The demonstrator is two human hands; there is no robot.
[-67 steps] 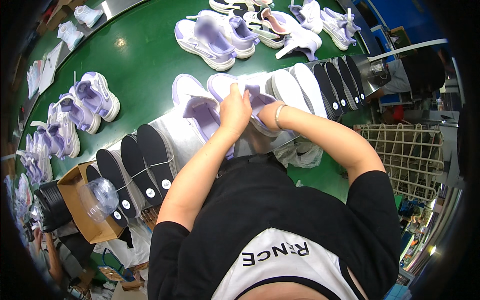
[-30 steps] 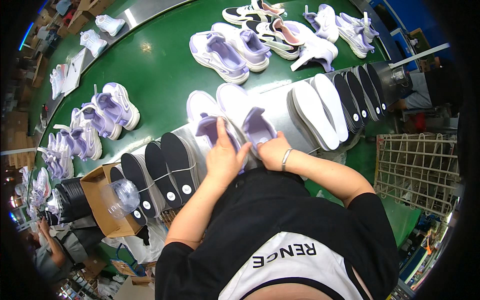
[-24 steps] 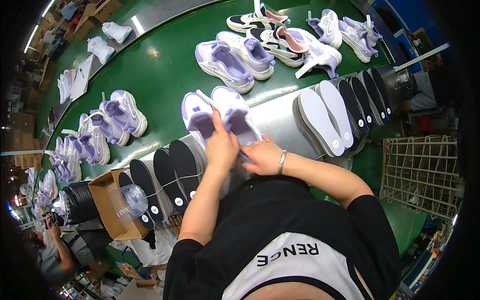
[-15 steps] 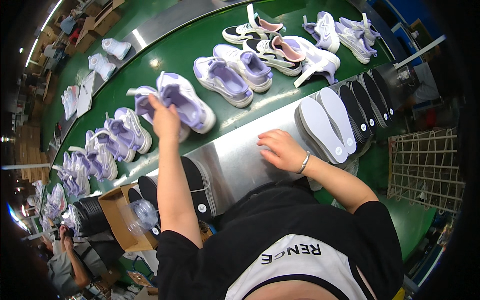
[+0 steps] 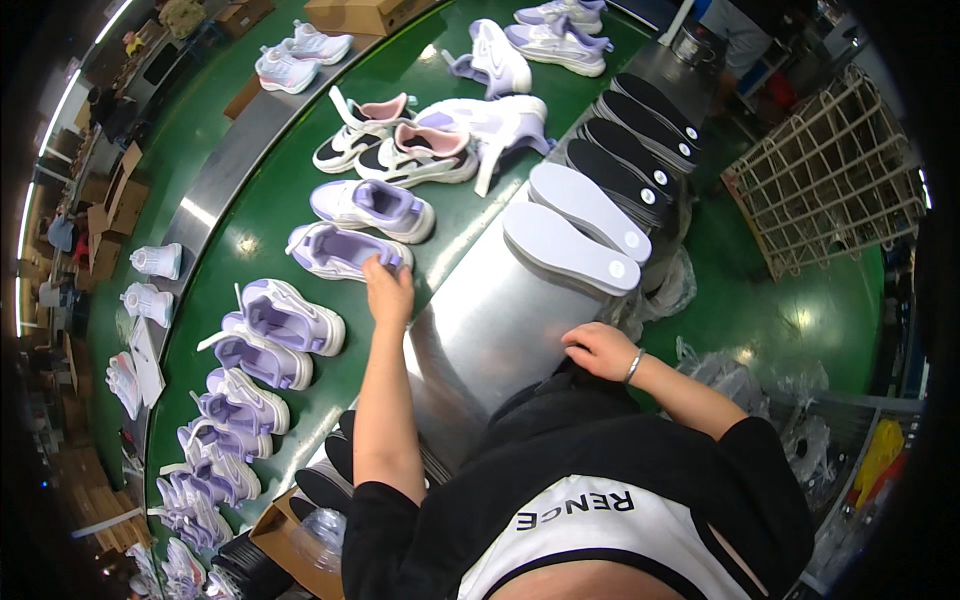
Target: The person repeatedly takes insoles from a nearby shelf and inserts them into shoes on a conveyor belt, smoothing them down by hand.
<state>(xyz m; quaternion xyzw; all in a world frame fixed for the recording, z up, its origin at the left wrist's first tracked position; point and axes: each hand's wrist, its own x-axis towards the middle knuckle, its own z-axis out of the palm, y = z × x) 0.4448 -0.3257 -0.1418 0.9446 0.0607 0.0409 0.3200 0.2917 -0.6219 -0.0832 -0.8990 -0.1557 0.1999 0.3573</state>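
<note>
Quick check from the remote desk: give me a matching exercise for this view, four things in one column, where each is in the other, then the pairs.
Things:
1. left hand
2. right hand
3. white insoles
4. wire basket

Places:
A. off the belt, far right
B. on the near edge of the steel plate
C. on a lilac shoe on the green belt
D. on the steel plate, beside the black insoles

Pairs: 1-C, 2-B, 3-D, 4-A
</note>
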